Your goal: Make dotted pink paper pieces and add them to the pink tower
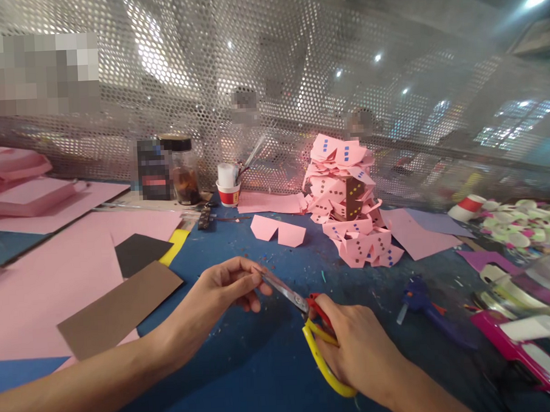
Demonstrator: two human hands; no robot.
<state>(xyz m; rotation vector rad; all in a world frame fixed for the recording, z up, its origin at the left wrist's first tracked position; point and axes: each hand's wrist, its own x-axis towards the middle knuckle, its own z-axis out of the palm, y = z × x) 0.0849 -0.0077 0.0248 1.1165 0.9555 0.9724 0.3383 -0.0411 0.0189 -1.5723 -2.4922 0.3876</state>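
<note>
A perforated screen (272, 54) stood behind the blue surface (210, 391). Near it, a dark-lidded jar (186, 179) with brown contents stood beside a black box (152, 172), and a red-and-white cup (229, 197) held thin sticks (257, 151). At the far left were pink boxes (31, 197). Closer in lay a brown sheet (120, 310), with a black sheet (139, 254) just beyond it and a yellow strip (175, 247) alongside. On the right, a second cup (467, 208) leaned near a heap of pale rings (522, 222); nearer lay a blue glue gun (425, 309) and a magenta case (513, 344).
</note>
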